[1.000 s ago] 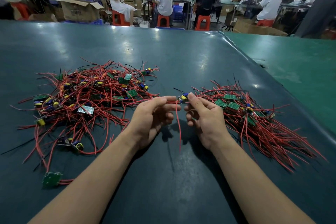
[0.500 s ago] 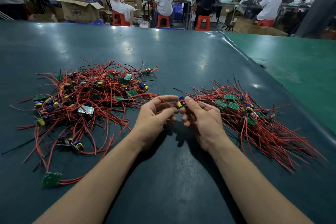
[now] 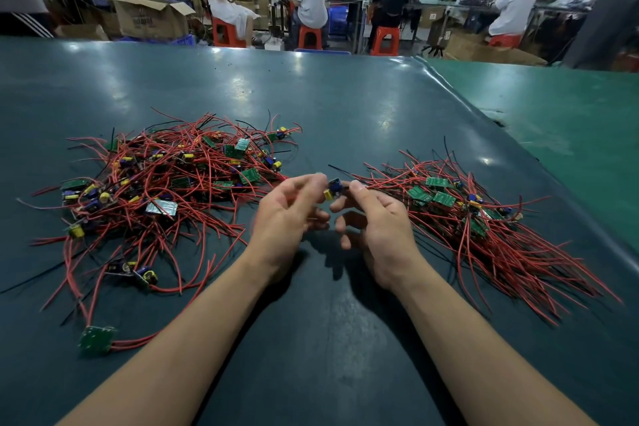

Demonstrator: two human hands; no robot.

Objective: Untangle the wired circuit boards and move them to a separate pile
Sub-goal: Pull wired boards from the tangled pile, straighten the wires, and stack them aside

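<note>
A tangled heap of small green circuit boards with red wires [image 3: 166, 176] lies on the left of the dark table [image 3: 345, 107]. A tidier pile of boards with combed-out red wires [image 3: 484, 228] lies on the right. Between the piles I hold one small board with blue and yellow parts [image 3: 332, 189] just above the table. My right hand [image 3: 375, 228] pinches it between thumb and forefinger. My left hand [image 3: 288, 214] is blurred right beside it, fingers loosely curled; whether it touches the board or its wires is unclear.
A single green board with red leads [image 3: 96, 341] lies apart at the near left. A lighter green table [image 3: 570, 121] adjoins on the right. Beyond the far edge, several people sit on red stools among cardboard boxes [image 3: 152, 15].
The hanging red wire seen between my hands a second ago is gone from view. My left hand has loosened and blurs with motion, while the board stays at my right fingertips.
</note>
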